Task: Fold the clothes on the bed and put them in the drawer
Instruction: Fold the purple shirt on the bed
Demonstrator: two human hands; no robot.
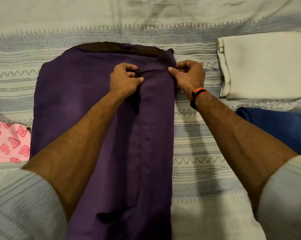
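Note:
A purple garment (73,94) lies spread on the bed, its dark waistband at the far end and its length running toward me. Its right part is folded over into a long strip down the middle. My left hand (124,78) pinches the inner edge of that fold near the top. My right hand (189,75), with an orange and black band at the wrist, pinches the outer right edge of the same fold. Both hands sit close together near the waistband.
A folded cream cloth (260,66) lies at the right of the bed. A blue garment (278,129) lies below it at the right edge. A pink patterned cloth (7,142) sits at the left. The patterned bedspread (198,144) covers the bed.

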